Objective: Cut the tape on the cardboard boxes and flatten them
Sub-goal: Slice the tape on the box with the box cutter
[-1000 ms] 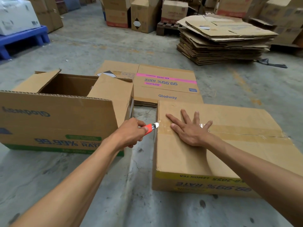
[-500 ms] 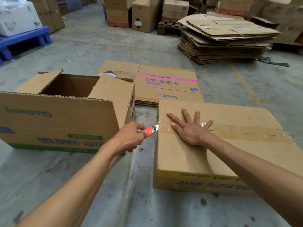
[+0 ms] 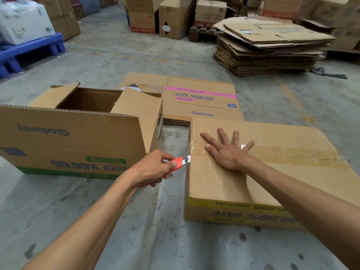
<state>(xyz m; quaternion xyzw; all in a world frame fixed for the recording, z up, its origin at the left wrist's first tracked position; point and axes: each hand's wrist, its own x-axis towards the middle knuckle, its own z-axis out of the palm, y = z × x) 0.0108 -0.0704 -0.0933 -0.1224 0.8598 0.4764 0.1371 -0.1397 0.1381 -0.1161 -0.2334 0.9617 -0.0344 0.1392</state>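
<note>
Cardboard of the sealed box (image 3: 243, 182) sits on the concrete floor (image 3: 136, 221), brown tape (image 3: 292, 154) running along its top seam. Flat on that top, fingers spread wide across the tape's near-left end, presses the right hand (image 3: 227, 151). Just left of the box's edge, the left hand (image 3: 151, 169) grips an orange utility knife (image 3: 178, 162), blade tip at the box's left edge below the tape. Left stands an open box (image 3: 74, 137); behind lies a flattened box (image 3: 202, 100).
</note>
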